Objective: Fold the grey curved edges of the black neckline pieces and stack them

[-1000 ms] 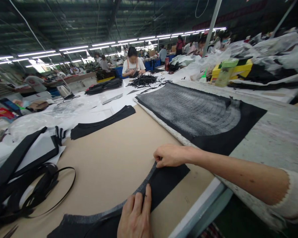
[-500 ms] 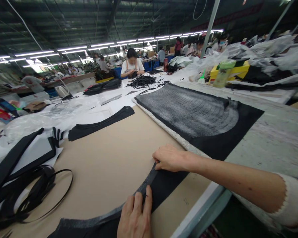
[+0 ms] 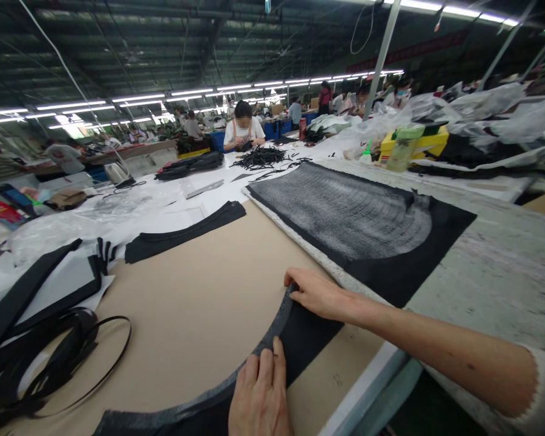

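A curved black fabric piece (image 3: 315, 335) lies on the tan board (image 3: 200, 303), with a greyish strip along its inner curved edge. My left hand (image 3: 262, 393) rests on the piece near its middle, fingers stretched out and pressing beside the strip. Farther along the same edge, my right hand (image 3: 315, 292) is closed in a pinch on the fabric's far end. Part of the piece is hidden beneath both hands. Beyond my right hand, a black sheet with a grey speckled coating (image 3: 345, 212) lies on a pale stained slab (image 3: 495, 266).
Another curved black piece (image 3: 186, 231) lies at the board's far edge. Left are black strips and a coiled band (image 3: 72, 357). A metal ruler-like tool (image 3: 204, 189) and a pile of black strips (image 3: 258, 157) lie farther back, before a seated co-worker (image 3: 244, 127).
My left hand has slid a little right and forward along the curved edge. My right hand still pinches the far end, slightly farther right. The view has tilted up slightly.
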The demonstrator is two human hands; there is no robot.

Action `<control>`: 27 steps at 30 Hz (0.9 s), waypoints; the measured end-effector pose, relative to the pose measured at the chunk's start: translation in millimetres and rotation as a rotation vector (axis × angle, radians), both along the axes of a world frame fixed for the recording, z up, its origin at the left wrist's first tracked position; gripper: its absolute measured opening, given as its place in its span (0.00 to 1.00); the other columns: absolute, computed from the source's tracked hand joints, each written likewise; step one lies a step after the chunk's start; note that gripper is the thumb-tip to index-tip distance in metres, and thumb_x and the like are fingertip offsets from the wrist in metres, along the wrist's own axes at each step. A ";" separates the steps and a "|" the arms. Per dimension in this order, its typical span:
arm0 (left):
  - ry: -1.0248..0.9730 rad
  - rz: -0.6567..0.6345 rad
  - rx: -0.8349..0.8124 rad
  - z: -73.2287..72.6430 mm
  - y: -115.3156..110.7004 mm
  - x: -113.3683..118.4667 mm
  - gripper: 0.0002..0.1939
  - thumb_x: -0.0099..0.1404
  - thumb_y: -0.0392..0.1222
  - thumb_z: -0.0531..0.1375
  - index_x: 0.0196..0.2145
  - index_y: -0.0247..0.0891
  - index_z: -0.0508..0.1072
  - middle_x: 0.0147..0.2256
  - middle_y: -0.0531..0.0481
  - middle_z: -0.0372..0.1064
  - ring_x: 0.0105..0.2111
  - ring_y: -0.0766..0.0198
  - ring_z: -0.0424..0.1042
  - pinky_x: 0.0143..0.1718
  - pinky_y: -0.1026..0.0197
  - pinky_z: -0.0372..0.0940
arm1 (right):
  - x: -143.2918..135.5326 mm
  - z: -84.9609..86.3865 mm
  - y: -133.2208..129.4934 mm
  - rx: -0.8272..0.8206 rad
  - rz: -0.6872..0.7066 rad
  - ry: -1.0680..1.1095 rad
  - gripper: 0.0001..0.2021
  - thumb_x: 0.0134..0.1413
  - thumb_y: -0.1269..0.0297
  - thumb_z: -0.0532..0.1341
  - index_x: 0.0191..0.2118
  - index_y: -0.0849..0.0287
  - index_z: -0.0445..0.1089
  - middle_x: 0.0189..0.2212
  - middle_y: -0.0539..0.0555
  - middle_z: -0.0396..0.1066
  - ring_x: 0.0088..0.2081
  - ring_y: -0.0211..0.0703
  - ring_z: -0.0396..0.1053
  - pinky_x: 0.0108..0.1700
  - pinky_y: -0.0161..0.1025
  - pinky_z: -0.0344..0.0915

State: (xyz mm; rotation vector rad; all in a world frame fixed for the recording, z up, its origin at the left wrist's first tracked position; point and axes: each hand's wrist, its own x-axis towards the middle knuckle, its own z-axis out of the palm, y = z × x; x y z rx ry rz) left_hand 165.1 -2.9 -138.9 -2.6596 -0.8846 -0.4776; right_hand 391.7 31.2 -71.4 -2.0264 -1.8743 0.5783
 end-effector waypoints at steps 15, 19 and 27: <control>-0.021 0.038 0.054 -0.1 1.4 5.3 0.26 0.56 0.28 0.57 0.54 0.37 0.68 0.38 0.48 0.65 0.36 0.60 0.60 0.37 0.59 0.60 | 5.2 -12.7 1.4 0.124 -0.027 0.117 0.12 0.46 0.78 0.58 0.39 0.61 0.65 0.32 0.51 0.67 0.32 0.38 0.62 0.34 0.34 0.55; -0.022 0.035 0.053 -1.8 1.1 5.2 0.27 0.57 0.29 0.56 0.55 0.39 0.66 0.38 0.47 0.64 0.36 0.60 0.61 0.37 0.58 0.60 | 4.1 -10.0 -1.4 0.133 -0.027 0.124 0.12 0.48 0.78 0.56 0.40 0.61 0.65 0.32 0.51 0.66 0.32 0.37 0.62 0.33 0.33 0.55; -0.052 0.032 0.032 -1.2 0.3 6.3 0.28 0.58 0.29 0.55 0.56 0.39 0.65 0.37 0.47 0.62 0.36 0.60 0.61 0.38 0.57 0.60 | 2.8 -4.4 -1.9 0.120 -0.042 0.110 0.13 0.48 0.79 0.55 0.41 0.61 0.65 0.28 0.49 0.65 0.30 0.36 0.61 0.31 0.33 0.53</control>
